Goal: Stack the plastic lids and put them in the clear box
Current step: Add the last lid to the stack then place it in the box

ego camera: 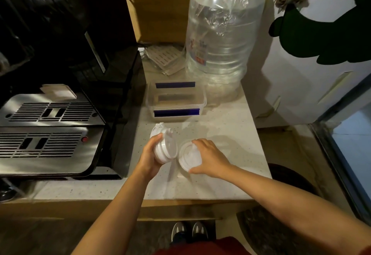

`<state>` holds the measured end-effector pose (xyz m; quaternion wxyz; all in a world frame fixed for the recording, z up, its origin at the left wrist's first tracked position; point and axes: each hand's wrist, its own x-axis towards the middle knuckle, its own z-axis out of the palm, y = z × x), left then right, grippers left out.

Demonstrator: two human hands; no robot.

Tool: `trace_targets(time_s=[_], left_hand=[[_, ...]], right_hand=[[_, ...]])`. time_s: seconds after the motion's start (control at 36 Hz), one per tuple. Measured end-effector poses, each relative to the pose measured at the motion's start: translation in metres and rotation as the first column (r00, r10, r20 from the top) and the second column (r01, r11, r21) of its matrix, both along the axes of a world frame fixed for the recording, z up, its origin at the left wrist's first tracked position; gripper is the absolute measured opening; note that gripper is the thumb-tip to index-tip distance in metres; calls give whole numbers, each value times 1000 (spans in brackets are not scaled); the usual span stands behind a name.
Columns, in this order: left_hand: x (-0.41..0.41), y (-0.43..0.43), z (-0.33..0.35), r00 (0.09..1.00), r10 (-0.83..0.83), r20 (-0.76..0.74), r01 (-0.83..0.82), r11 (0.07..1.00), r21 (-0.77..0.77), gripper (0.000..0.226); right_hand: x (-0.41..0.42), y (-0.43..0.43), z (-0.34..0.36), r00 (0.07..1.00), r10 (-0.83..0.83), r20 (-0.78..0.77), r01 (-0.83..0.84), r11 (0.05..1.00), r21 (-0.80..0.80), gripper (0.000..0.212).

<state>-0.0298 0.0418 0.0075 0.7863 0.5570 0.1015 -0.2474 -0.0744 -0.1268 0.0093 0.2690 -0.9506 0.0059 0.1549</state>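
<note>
My left hand (149,158) is closed in a grip around a stack of white plastic lids (165,147), holding the stack tilted on edge just above the speckled white worktop (220,134), fingers wrapped over its left side. My right hand (208,157) lies over a single white lid (188,157) that rests flat on the worktop just beside the stack, thumb at its near rim and fingers curled over its far rim, so the grip is closed on that lid. Behind both, near the middle of the worktop, stands the clear box (176,100), open at the top, with a dark blue clip along its near side and another along its far side. A large clear water bottle (220,39), draped in thin plastic film, stands just behind the box to the right; it carries a label with red and blue marks, but the writing is too blurred to read. To the left sits a black and steel coffee machine (50,130) with slotted drip grilles and a small red button (84,139). I can read no brand name anywhere.
</note>
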Motion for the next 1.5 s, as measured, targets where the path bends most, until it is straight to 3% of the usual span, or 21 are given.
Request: trace_targets(time_s=[0.14,0.39,0.56,0.69,0.86,1.11,1.42,1.5], left_hand=[[11,-10,23,999,46,-28,-49,991,-126,12],[40,-26,59,996,-44,84,63,969,-237,30],[50,-43,77,970,-163,179,209,937,-281,37],[61,-56,89,969,-180,168,221,936,-275,49],[67,-62,103,970,-185,159,227,925,-306,48],[88,-70,108,953,-231,195,290,878,-381,90],[102,-72,112,923,-280,264,374,815,-443,65],[108,-71,111,919,-287,270,380,825,-418,67]], right_hand=[[10,-14,24,996,-52,78,42,991,128,87],[34,-41,71,956,-103,274,34,968,248,89],[44,-40,105,931,-27,365,-98,943,319,88],[57,-37,118,906,9,424,-171,923,345,86],[71,-42,128,901,24,433,-184,926,331,86],[91,-51,137,897,75,437,-213,937,277,90],[108,-52,137,884,62,464,-231,920,317,91],[113,-51,137,886,67,459,-231,922,311,90]])
